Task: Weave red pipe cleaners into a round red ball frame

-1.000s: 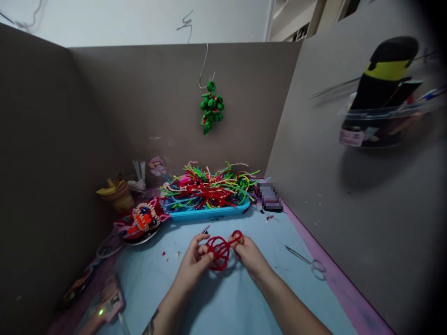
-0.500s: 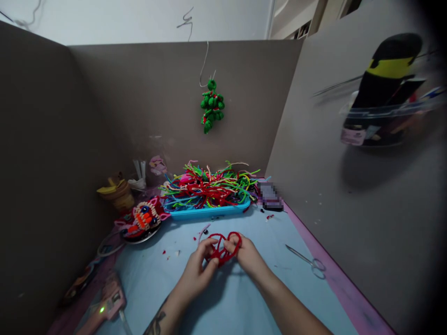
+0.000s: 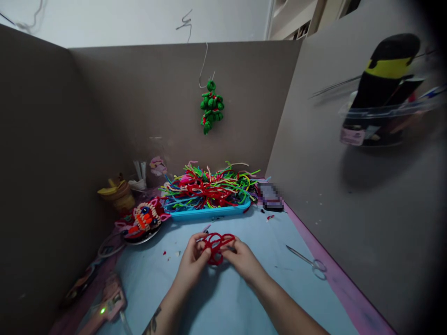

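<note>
My left hand (image 3: pixel 193 257) and my right hand (image 3: pixel 243 260) meet at the lower centre of the frame, above the pale blue covering of the worktop (image 3: pixel 157 284). Between them lies an openwork bundle of looped red fuzzy stems (image 3: pixel 215 263). The fingers of my left hand pinch its left side, thumb nearest me; those of my right hand are drawn together and pinch its right side. Beyond the hands, at centre, a shallow bright blue plastic tray (image 3: pixel 209 213) bears a tangled heap of multicoloured fuzzy stems (image 3: pixel 216 190). Left of the tray, an orange, cream and red beaded-looking figure (image 3: pixel 145 217) rests on a round dish (image 3: pixel 145 239). Lower left: a pink tool with a lit green lamp (image 3: pixel 113 295). Right: slender metal scissors (image 3: pixel 303 257), lying open-ringed, well apart from my right hand. Upper centre: a green ornament with red accents (image 3: pixel 212 103) hangs from a bent wire (image 3: pixel 201 74) against the grey panel (image 3: pixel 139 93).
</note>
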Demonstrator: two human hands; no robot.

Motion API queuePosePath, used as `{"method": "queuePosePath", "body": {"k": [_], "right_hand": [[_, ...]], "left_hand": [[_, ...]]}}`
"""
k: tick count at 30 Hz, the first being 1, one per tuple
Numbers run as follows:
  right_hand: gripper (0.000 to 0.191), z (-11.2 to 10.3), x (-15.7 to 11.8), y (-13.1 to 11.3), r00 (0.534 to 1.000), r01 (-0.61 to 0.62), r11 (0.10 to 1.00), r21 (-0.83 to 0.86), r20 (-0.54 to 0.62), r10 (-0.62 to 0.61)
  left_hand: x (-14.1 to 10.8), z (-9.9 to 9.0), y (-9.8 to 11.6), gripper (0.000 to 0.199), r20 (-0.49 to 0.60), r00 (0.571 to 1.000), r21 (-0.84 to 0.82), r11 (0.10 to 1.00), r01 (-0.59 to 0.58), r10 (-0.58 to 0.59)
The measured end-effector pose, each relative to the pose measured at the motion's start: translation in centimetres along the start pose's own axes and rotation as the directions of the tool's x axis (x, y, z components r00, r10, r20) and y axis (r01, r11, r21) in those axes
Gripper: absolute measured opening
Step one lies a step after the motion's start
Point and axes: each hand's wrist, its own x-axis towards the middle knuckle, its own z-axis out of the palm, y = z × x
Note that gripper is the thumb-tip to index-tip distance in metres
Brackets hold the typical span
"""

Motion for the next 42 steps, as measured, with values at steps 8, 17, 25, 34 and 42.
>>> {"method": "queuePosePath", "body": {"k": [8, 17, 25, 34, 42], "right_hand": [[0.015, -0.3, -0.1, 0.2, 0.988, 0.113, 0.983, -0.146, -0.089, -0.127], [0.027, -2.0, 0.9, 0.2, 0.948, 0.141, 0.967, -0.212, -0.253, -0.194], [0.017, -2.2, 0.7, -1.1, 0.958, 0.182, 0.938, -0.295, -0.164, -0.237], [0.019, -2.0, 0.5, -1.3, 0.956, 0.243, 0.951, -0.191, -0.120, -0.268], [0.014, -1.3, -0.1, -1.6, 0.954, 0.281, 0.939, -0.198, -0.051, -0.297]], "left_hand": [[0.4, -0.3, 0.3, 0.048, -0.172, 0.984, -0.121, 0.992, 0.024, -0.045], [-0.3, 0.2, 0.1, 0.042, 0.012, 0.990, -0.121, 0.983, 0.139, -0.139], [-0.4, 0.3, 0.3, 0.040, 0.073, 0.988, -0.111, 0.983, 0.145, -0.138], [-0.4, 0.1, 0.2, 0.042, 0.095, 0.985, -0.098, 0.984, 0.152, -0.143], [-0.3, -0.3, -0.7, 0.040, 0.088, 0.989, -0.107, 0.986, 0.126, -0.117]]}}
